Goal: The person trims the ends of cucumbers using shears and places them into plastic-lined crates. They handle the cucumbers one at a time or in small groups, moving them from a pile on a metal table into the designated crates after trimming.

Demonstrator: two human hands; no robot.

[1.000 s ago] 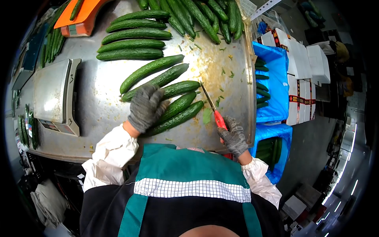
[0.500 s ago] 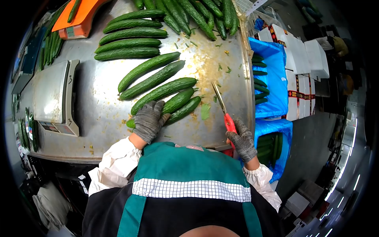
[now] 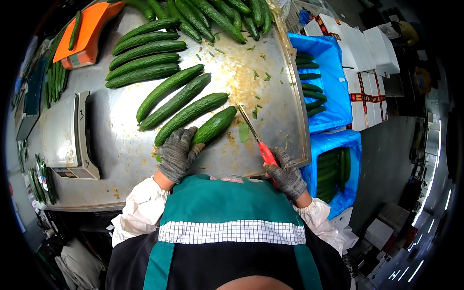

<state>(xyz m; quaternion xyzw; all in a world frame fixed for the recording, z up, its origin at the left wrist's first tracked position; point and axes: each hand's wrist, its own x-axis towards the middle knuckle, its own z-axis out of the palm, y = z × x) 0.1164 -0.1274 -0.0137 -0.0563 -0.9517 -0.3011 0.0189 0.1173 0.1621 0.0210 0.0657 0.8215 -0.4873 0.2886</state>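
My left hand (image 3: 177,153), in a grey knit glove, grips the lower end of a cucumber (image 3: 216,125) that points up and to the right on the metal table. Its fingertips lie close by another cucumber (image 3: 193,117) just beyond. In my right hand (image 3: 286,175), gloved alike, are red-handled scissors (image 3: 265,152). Their blades reach up-left to the stem end of the gripped cucumber; whether they touch it I cannot tell. A green leaf piece (image 3: 243,132) lies between the blades and the cucumber. A green bit shows left of my left hand.
More cucumbers (image 3: 143,63) lie in a row and heaped at the back. A scale (image 3: 62,130) and an orange-topped device (image 3: 82,36) stand left. Cut stems litter the metal table (image 3: 237,162). Blue-lined crates (image 3: 338,108) with cucumbers and white boxes (image 3: 355,53) stand right.
The scissors have moved left to the cucumber's stem end. Of the two cucumbers at my left hand, only one now shows. The whole view has shifted a little.
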